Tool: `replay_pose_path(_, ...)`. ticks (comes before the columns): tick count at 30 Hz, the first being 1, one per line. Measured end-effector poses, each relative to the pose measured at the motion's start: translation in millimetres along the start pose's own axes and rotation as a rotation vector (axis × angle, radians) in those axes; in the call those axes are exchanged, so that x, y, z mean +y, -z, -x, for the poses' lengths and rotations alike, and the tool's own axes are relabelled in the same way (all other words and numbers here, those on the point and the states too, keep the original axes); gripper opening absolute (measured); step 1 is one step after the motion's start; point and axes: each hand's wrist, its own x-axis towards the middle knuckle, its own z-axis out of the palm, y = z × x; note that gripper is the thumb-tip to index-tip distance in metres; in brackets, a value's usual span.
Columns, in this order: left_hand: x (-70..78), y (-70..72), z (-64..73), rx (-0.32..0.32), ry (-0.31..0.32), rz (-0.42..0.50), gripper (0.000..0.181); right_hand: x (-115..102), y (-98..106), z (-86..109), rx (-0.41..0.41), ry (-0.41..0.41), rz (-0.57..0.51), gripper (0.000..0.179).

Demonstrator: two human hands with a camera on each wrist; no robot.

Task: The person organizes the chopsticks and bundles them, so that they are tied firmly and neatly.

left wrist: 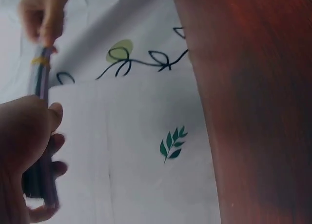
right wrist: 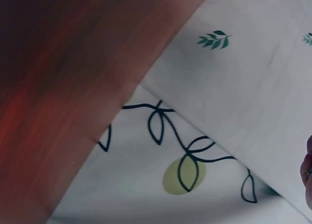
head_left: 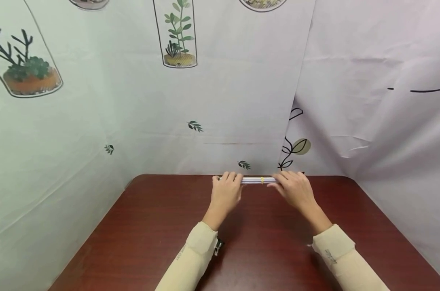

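A bundle of thin, straight sticks, pale and dark, lies level across the space between my hands, above the table's far edge. A yellow band goes round it near its right part. My left hand grips the left part with curled fingers; in the left wrist view, the thumb and fingers of that left hand wrap the bundle. At the other end, my right hand pinches the bundle, its fingertips slightly blurred. Only a sliver of the right hand shows in the right wrist view.
Under both arms is a dark red-brown table with rounded far corners. White cloth printed with plants and leaves hangs behind it and along both sides. A small dark device shows at the left sleeve cuff.
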Motion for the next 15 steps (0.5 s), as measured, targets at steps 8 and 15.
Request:
replay_pose_path(8,-27.6,-7.5,0.4,-0.134,0.054,0.356,0.027,13,-10,0.3,-0.062,-0.141,-0.096,0.038)
replay_pose_path(15,-45.3,-24.7,7.9,-0.353,0.301,0.739,0.025,25,-22,19.2,-0.412,-0.515,-0.653,0.02)
